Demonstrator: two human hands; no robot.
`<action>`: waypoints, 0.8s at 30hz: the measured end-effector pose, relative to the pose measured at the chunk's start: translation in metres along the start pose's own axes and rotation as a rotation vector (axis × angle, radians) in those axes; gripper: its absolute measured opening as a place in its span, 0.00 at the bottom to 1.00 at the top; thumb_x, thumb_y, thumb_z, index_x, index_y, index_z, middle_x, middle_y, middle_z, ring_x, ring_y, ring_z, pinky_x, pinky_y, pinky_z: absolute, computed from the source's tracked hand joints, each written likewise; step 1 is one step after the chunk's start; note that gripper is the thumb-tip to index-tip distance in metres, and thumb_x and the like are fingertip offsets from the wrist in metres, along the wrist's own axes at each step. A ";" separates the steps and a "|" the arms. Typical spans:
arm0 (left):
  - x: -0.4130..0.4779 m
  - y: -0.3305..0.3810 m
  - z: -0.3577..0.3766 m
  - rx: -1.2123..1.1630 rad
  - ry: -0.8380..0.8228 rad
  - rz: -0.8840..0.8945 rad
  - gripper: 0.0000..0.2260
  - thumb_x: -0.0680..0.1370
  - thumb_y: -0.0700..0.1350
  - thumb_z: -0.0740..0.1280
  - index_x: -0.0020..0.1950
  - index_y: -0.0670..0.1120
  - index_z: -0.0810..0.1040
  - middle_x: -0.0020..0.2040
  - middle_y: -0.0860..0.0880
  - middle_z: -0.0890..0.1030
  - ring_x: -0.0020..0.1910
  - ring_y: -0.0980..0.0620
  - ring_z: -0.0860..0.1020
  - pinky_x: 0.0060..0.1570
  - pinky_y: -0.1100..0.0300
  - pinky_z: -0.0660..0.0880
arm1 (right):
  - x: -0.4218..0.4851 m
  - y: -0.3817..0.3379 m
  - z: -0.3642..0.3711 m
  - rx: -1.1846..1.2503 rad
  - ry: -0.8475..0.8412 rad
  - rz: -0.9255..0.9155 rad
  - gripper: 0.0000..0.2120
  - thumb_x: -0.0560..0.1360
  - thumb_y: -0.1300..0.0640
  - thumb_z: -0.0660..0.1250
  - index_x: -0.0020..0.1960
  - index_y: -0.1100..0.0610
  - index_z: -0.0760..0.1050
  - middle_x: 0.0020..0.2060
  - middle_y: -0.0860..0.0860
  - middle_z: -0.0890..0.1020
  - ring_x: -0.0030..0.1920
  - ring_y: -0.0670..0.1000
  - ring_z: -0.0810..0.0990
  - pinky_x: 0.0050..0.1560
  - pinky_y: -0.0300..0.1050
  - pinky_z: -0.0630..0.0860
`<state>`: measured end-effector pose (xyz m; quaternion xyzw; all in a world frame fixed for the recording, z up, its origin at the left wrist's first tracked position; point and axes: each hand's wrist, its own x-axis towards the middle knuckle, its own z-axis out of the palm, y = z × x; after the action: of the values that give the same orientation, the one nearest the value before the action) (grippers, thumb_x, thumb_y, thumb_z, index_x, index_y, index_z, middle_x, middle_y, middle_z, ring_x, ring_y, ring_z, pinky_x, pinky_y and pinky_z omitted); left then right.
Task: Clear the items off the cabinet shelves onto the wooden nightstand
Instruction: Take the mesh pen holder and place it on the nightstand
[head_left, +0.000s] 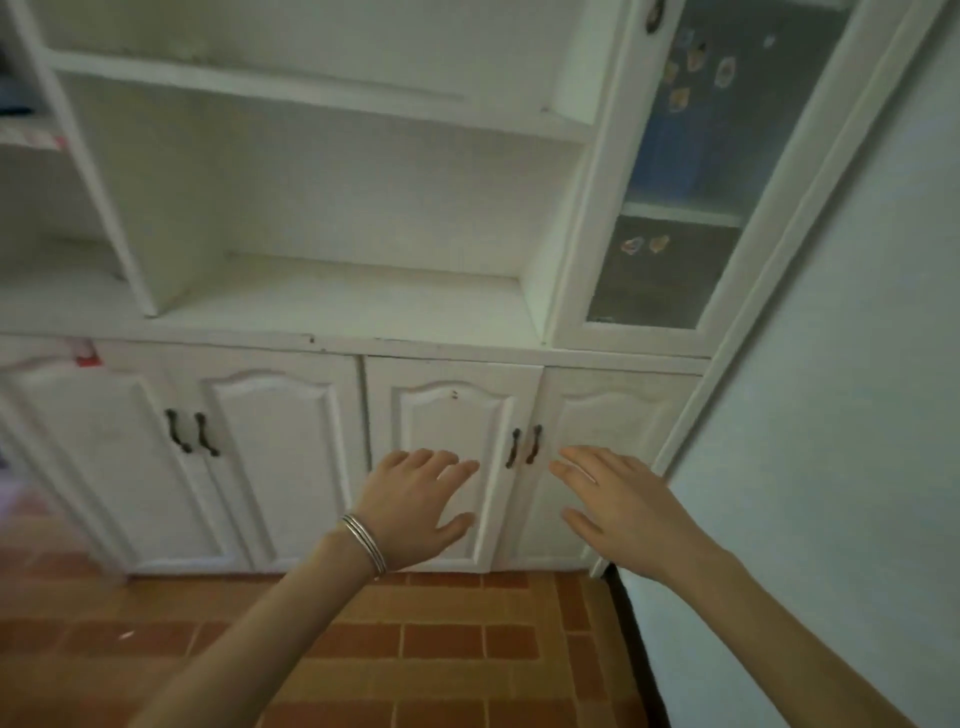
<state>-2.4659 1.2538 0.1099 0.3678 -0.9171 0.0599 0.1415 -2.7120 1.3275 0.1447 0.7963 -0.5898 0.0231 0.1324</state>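
Observation:
A white cabinet (332, 332) fills the view, with open shelves above and shut doors below. The middle shelf bay (337, 296) and the shelf above it (311, 98) hold nothing that I can see. My left hand (415, 499), with silver bangles on the wrist, is stretched out flat in front of a lower door, fingers straight, holding nothing. My right hand (618, 504) is spread open beside it, just right of the two dark door handles (524, 446). The wooden nightstand is out of view.
A glass-fronted door (691, 171) with small stickers stands at the right, against a pale wall (841, 415). Another pair of dark handles (191, 432) is on the left doors. Something red and white (85, 356) shows at the left edge. The floor is red-brown tile (441, 639).

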 end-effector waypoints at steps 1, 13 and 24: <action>-0.013 -0.013 -0.007 0.022 0.014 -0.038 0.25 0.72 0.62 0.55 0.60 0.50 0.78 0.51 0.50 0.82 0.46 0.50 0.81 0.42 0.53 0.78 | 0.015 -0.012 -0.002 0.011 -0.004 -0.047 0.23 0.73 0.49 0.62 0.66 0.55 0.71 0.62 0.53 0.76 0.61 0.54 0.75 0.57 0.52 0.73; -0.196 -0.220 -0.125 0.241 0.164 -0.409 0.24 0.74 0.61 0.56 0.64 0.50 0.75 0.56 0.51 0.80 0.55 0.50 0.78 0.54 0.53 0.75 | 0.214 -0.248 -0.053 0.019 0.217 -0.440 0.23 0.70 0.43 0.54 0.59 0.50 0.75 0.55 0.49 0.80 0.55 0.50 0.79 0.52 0.45 0.76; -0.272 -0.393 -0.202 0.383 0.215 -0.448 0.24 0.74 0.61 0.55 0.63 0.50 0.76 0.56 0.52 0.80 0.55 0.51 0.78 0.53 0.54 0.75 | 0.348 -0.415 -0.106 0.111 0.328 -0.474 0.22 0.70 0.47 0.55 0.58 0.53 0.76 0.55 0.51 0.80 0.55 0.51 0.79 0.52 0.47 0.76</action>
<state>-1.9630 1.1923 0.2215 0.5721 -0.7653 0.2374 0.1754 -2.2017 1.1392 0.2379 0.9035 -0.3559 0.1522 0.1838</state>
